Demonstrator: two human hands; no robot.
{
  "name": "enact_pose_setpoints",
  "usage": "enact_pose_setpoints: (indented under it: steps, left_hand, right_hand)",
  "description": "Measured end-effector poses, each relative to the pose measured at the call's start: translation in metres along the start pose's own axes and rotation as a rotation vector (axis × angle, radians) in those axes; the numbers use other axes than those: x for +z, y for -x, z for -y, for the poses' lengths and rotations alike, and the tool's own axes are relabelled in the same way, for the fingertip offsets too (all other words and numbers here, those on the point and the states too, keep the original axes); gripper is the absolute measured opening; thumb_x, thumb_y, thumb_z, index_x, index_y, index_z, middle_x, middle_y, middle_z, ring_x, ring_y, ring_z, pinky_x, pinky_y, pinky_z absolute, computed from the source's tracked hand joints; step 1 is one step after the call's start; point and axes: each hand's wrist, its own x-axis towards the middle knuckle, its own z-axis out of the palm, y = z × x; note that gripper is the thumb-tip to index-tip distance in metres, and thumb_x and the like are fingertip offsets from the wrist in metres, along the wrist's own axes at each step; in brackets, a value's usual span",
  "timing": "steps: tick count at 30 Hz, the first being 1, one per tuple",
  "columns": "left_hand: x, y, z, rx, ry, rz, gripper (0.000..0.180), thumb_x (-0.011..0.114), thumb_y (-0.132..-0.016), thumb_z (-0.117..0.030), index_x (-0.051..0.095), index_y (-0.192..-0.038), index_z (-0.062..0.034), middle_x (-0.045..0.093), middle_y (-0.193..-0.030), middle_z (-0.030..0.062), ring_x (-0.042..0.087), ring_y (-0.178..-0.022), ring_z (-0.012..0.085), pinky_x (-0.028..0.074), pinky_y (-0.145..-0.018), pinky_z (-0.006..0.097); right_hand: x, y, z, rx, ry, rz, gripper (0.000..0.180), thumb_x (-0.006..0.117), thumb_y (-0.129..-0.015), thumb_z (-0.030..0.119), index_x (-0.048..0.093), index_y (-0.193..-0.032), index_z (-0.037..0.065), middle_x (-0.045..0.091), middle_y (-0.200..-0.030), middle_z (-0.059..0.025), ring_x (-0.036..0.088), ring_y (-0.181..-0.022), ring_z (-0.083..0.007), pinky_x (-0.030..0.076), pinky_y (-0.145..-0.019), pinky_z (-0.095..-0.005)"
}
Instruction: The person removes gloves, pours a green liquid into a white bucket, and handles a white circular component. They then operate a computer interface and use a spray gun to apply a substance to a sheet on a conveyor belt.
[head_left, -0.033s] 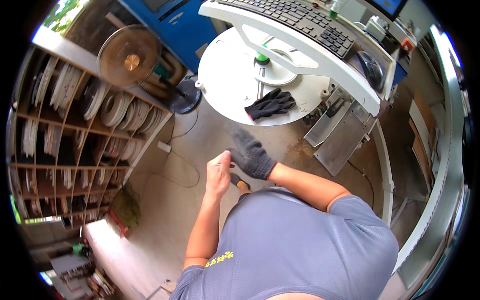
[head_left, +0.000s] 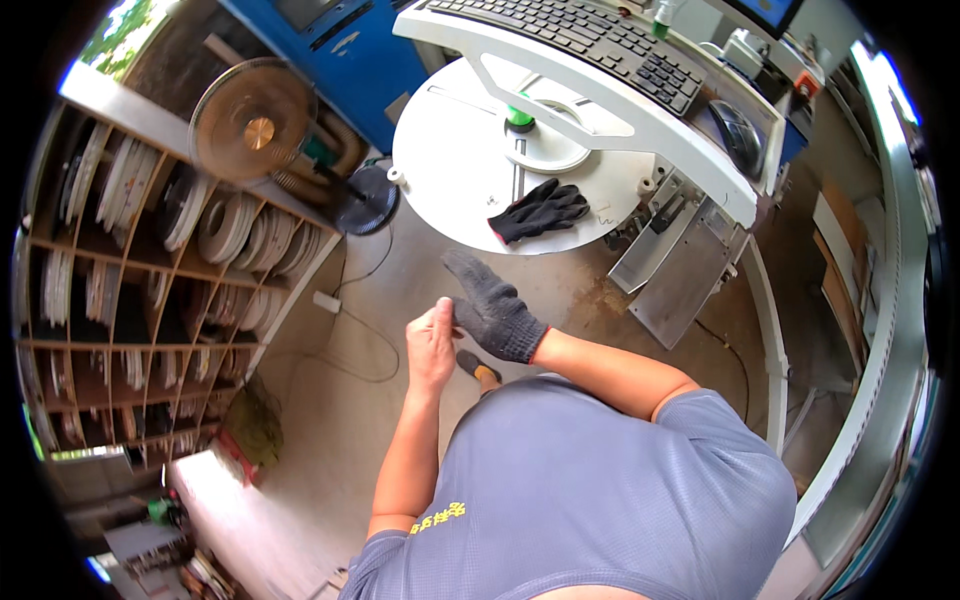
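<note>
My bare left hand (head_left: 430, 350) is closed, its thumb up and its fingers around the thumb of the dark grey knit glove (head_left: 518, 335) on my other hand. That gloved right hand (head_left: 487, 305) is stretched out, fingers extended and pointing up and left, palm side hidden. The glove's cuff with a reddish edge ends at my right wrist. A second glove, black (head_left: 540, 212), lies loose on the round white table (head_left: 440, 140) ahead of my hands, beyond reach of their present position.
A black fan (head_left: 255, 120) stands at the left beside a pigeonhole shelf (head_left: 120, 255) of discs. A white beam crosses above the table, under a keyboard (head_left: 590, 45) and mouse (head_left: 738, 135). A metal chute (head_left: 680, 280) juts out at right; a cable (head_left: 395, 350) lies on the floor.
The gloved fingers, smeared by motion before, now show sharply. Both hands sit slightly further left; my left hand still grips the glove's thumb.
</note>
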Motion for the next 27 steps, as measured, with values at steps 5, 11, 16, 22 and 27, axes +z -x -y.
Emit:
enact_pose_setpoints:
  steps: [5,11,16,22,27]
  left_hand:
    - [-0.110,-0.067,0.026,0.009,0.126,-0.345,0.049,0.048,-0.104,-0.036,0.066,-0.077,0.0003,0.067,-0.070,0.0097,0.058,-0.057,0.0099,0.044,-0.053,0.024]
    - [-0.140,-0.064,0.021,-0.033,0.114,0.129,0.054,0.047,-0.103,-0.044,0.070,-0.089,0.0027,0.067,-0.071,0.0078,0.060,-0.060,0.0129,0.048,-0.057,0.026]
    - [-0.154,-0.082,0.042,0.114,-0.053,0.016,0.058,0.044,-0.105,-0.043,0.072,-0.080,0.0028,0.060,-0.061,0.0030,0.054,-0.055,0.0095,0.042,-0.051,0.025]
    - [-0.183,-0.121,0.079,-0.130,0.220,-0.046,0.066,0.042,-0.102,-0.054,0.071,-0.095,0.0041,0.071,-0.080,0.0092,0.060,-0.065,0.0135,0.048,-0.061,0.027]
    - [-0.164,-0.099,0.068,0.032,0.259,0.129,0.048,0.048,-0.104,-0.038,0.070,-0.088,0.0016,0.068,-0.077,0.0056,0.060,-0.065,0.0123,0.048,-0.061,0.026]
  right_hand:
    - [0.027,-0.011,0.015,-0.004,0.166,0.233,0.069,0.060,-0.093,0.041,0.038,-0.143,0.000,0.042,-0.142,-0.0291,0.044,-0.131,-0.0422,0.036,-0.109,-0.0465]
    - [0.082,-0.039,0.017,0.242,0.184,0.156,0.070,0.056,-0.094,0.043,0.037,-0.145,-0.002,0.039,-0.147,-0.0280,0.041,-0.135,-0.0399,0.035,-0.110,-0.0442]
    - [0.108,-0.072,0.053,0.306,0.146,0.422,0.052,0.054,-0.096,0.030,0.045,-0.136,-0.003,0.047,-0.139,-0.0268,0.047,-0.128,-0.0396,0.039,-0.107,-0.0426]
    - [0.107,-0.100,0.066,0.257,-0.311,0.547,0.025,0.049,-0.098,0.015,0.055,-0.116,-0.001,0.060,-0.114,-0.0144,0.056,-0.105,-0.0247,0.045,-0.095,-0.0351]
    - [0.128,-0.094,0.032,0.193,-0.990,0.171,0.023,0.048,-0.098,0.012,0.058,-0.115,-0.001,0.059,-0.110,-0.0063,0.055,-0.101,-0.0158,0.045,-0.094,-0.0297]
